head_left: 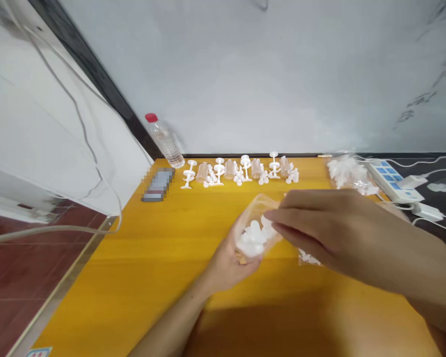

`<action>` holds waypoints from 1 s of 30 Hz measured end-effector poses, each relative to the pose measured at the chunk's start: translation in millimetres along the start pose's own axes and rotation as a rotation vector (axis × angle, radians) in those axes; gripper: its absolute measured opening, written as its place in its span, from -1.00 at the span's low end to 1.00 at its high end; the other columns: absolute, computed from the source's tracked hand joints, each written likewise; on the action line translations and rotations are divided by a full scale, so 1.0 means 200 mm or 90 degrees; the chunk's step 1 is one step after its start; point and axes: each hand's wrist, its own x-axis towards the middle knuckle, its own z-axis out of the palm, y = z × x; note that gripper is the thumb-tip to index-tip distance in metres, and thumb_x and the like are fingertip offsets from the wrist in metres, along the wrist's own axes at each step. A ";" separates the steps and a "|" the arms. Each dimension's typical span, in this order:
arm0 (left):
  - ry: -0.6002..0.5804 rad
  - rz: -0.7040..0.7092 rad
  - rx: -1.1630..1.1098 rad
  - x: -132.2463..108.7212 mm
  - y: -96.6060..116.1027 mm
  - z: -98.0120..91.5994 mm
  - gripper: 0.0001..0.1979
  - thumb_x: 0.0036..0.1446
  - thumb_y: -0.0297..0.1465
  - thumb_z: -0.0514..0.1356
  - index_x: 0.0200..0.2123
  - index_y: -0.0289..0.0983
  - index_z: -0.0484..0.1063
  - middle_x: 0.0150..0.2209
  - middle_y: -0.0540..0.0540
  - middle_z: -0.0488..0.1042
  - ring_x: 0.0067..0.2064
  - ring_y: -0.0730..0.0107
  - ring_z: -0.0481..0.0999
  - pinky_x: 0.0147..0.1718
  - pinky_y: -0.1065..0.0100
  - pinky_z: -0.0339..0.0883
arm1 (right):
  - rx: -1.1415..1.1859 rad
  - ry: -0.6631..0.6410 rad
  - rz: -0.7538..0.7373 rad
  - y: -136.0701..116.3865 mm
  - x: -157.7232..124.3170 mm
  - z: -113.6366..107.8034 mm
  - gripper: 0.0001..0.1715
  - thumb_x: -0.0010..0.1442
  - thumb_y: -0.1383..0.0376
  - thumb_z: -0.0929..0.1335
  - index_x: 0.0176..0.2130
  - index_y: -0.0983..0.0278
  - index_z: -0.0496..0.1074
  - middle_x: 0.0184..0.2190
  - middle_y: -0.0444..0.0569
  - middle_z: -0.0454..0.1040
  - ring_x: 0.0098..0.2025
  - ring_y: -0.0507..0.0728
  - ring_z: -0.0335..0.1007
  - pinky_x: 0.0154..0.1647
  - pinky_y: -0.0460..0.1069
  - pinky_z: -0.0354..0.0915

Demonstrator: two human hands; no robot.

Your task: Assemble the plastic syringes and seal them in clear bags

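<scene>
My left hand (pixel 226 263) is wrapped around a clear plastic bag (pixel 258 203) with its mouth turned up. Several small white plastic pieces (pixel 251 239) with rounded ends lie inside it. Over the bag's right side reaches my right hand (pixel 319 228), its fingers pinched together and the tips among the white pieces; what they grip, if anything, is hidden. Partly behind the right hand lies another clear bag with white bits (pixel 308 258). Along the table's back stands a row of white stemmed parts with round discs (pixel 219 171), clear plastic cups (pixel 230 169) and clusters of small white pieces (pixel 239 176).
A red-capped water bottle (pixel 166 144) stands at the back left, beside a phone (pixel 158 183) lying on the yellow table (pixel 134 258). At the back right are a larger bag of white parts (pixel 347 171) and a power strip (pixel 392 179) with plugged-in chargers and cables.
</scene>
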 end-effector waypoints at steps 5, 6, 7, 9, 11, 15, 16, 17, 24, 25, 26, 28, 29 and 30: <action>-0.035 -0.011 -0.054 -0.02 0.04 0.00 -0.08 0.15 -0.30 0.38 0.45 -0.13 -0.01 0.22 -0.21 0.49 0.19 0.08 0.53 0.24 0.06 0.37 | -0.039 0.115 0.091 0.06 -0.03 0.02 -0.52 0.34 0.19 0.41 0.22 0.17 0.48 -0.31 -0.02 0.55 -0.38 0.08 0.42 -0.36 0.01 0.35; -0.049 -0.017 -0.071 -0.02 0.04 0.00 -0.06 0.14 -0.28 0.39 0.46 -0.17 -0.03 0.21 -0.25 0.49 0.20 0.06 0.52 0.25 0.04 0.36 | -0.014 0.163 0.130 0.08 -0.06 0.04 -0.44 0.30 0.15 0.44 0.25 0.15 0.45 -0.27 -0.02 0.56 -0.36 0.09 0.44 -0.33 0.02 0.38; -0.063 -0.020 -0.084 -0.02 0.04 0.00 -0.05 0.13 -0.26 0.41 0.46 -0.20 -0.01 0.20 -0.28 0.50 0.21 0.04 0.52 0.25 0.03 0.35 | 0.033 0.191 0.171 0.10 -0.10 0.08 -0.41 0.27 0.11 0.47 0.24 0.15 0.46 -0.22 -0.01 0.58 -0.33 0.10 0.46 -0.30 0.03 0.42; -0.092 -0.024 -0.089 -0.01 0.06 -0.02 -0.05 0.09 -0.20 0.44 0.44 -0.23 0.09 0.17 -0.29 0.53 0.18 -0.01 0.53 0.22 0.03 0.37 | 0.183 0.196 0.247 0.13 -0.15 0.17 -0.51 0.25 0.05 0.47 0.11 0.17 0.56 -0.17 0.00 0.62 -0.28 0.10 0.51 -0.23 0.03 0.46; -0.099 -0.008 -0.087 -0.01 0.09 -0.03 -0.13 0.08 -0.11 0.43 0.39 -0.21 0.22 0.13 -0.27 0.57 0.13 -0.02 0.57 0.16 0.06 0.44 | 0.337 0.187 0.311 0.14 -0.18 0.27 -0.64 0.27 0.03 0.44 -0.10 0.22 0.65 -0.23 -0.01 0.64 -0.28 0.10 0.54 -0.21 0.01 0.48; 0.060 0.080 -0.032 -0.04 0.24 -0.06 -0.49 0.25 -0.03 0.27 0.12 -0.22 0.55 0.03 -0.23 0.65 0.07 0.11 0.63 0.11 0.17 0.49 | 0.477 0.224 0.319 0.10 -0.20 0.36 -0.72 0.24 0.06 0.48 -0.25 0.21 0.66 -0.33 -0.07 0.64 -0.34 0.06 0.52 -0.27 -0.04 0.45; 0.119 0.107 0.010 -0.05 0.28 -0.06 -0.58 0.28 -0.08 0.26 0.04 -0.23 0.60 0.00 -0.21 0.67 0.04 0.15 0.65 0.10 0.21 0.49 | 0.482 0.236 0.311 0.08 -0.21 0.35 -0.76 0.23 0.08 0.48 -0.25 0.20 0.66 -0.33 -0.09 0.64 -0.33 0.06 0.52 -0.26 -0.04 0.45; 0.167 0.132 0.056 -0.07 0.32 -0.06 -0.64 0.30 -0.13 0.26 -0.03 -0.24 0.64 -0.04 -0.19 0.69 -0.02 0.20 0.68 0.07 0.24 0.51 | 0.481 0.252 0.307 0.07 -0.22 0.35 -0.79 0.23 0.10 0.49 -0.26 0.19 0.66 -0.33 -0.10 0.64 -0.32 0.06 0.52 -0.25 -0.04 0.45; 0.275 0.236 0.159 -0.13 0.49 -0.04 -0.77 0.31 -0.25 0.27 -0.14 -0.27 0.65 -0.24 -0.09 0.72 -0.27 0.38 0.70 -0.18 0.41 0.59 | 0.561 0.329 0.328 0.12 -0.26 0.41 -0.75 0.18 0.05 0.51 -0.31 0.17 0.67 -0.31 -0.08 0.66 -0.24 0.10 0.57 -0.06 0.04 0.49; 0.274 0.220 0.152 -0.13 0.49 -0.04 -0.76 0.30 -0.24 0.28 -0.14 -0.27 0.65 -0.26 -0.09 0.72 -0.29 0.38 0.70 -0.21 0.42 0.59 | 0.582 0.328 0.332 0.13 -0.26 0.43 -0.73 0.18 0.03 0.51 -0.29 0.17 0.67 -0.29 -0.08 0.66 -0.22 0.10 0.57 -0.04 0.04 0.49; 0.273 0.202 0.137 -0.13 0.49 -0.04 -0.75 0.29 -0.23 0.28 -0.13 -0.28 0.65 -0.27 -0.09 0.72 -0.31 0.39 0.69 -0.23 0.42 0.60 | 0.605 0.328 0.334 0.13 -0.26 0.45 -0.71 0.19 0.01 0.51 -0.27 0.16 0.67 -0.27 -0.08 0.66 -0.21 0.10 0.58 -0.02 0.05 0.49; 0.275 0.165 0.093 -0.12 0.49 -0.05 -0.72 0.28 -0.19 0.30 -0.13 -0.28 0.64 -0.30 -0.09 0.71 -0.35 0.39 0.69 -0.27 0.41 0.61 | 0.662 0.338 0.328 0.13 -0.25 0.49 -0.69 0.22 -0.02 0.48 -0.22 0.13 0.67 -0.21 -0.09 0.66 -0.18 0.09 0.58 -0.01 0.05 0.50; 0.276 0.147 0.074 -0.12 0.48 -0.05 -0.70 0.26 -0.17 0.31 -0.13 -0.29 0.64 -0.30 -0.10 0.71 -0.36 0.38 0.69 -0.29 0.40 0.62 | 0.692 0.341 0.321 0.13 -0.24 0.51 -0.68 0.21 -0.03 0.48 -0.18 0.11 0.66 -0.17 -0.09 0.66 -0.16 0.09 0.59 -0.02 0.05 0.51; 0.280 0.129 0.054 -0.12 0.48 -0.06 -0.68 0.24 -0.15 0.32 -0.15 -0.29 0.64 -0.30 -0.11 0.71 -0.38 0.38 0.68 -0.32 0.40 0.61 | 0.718 0.341 0.315 0.12 -0.23 0.52 -0.66 0.19 -0.03 0.49 -0.14 0.10 0.65 -0.14 -0.09 0.66 -0.16 0.09 0.59 -0.04 0.05 0.52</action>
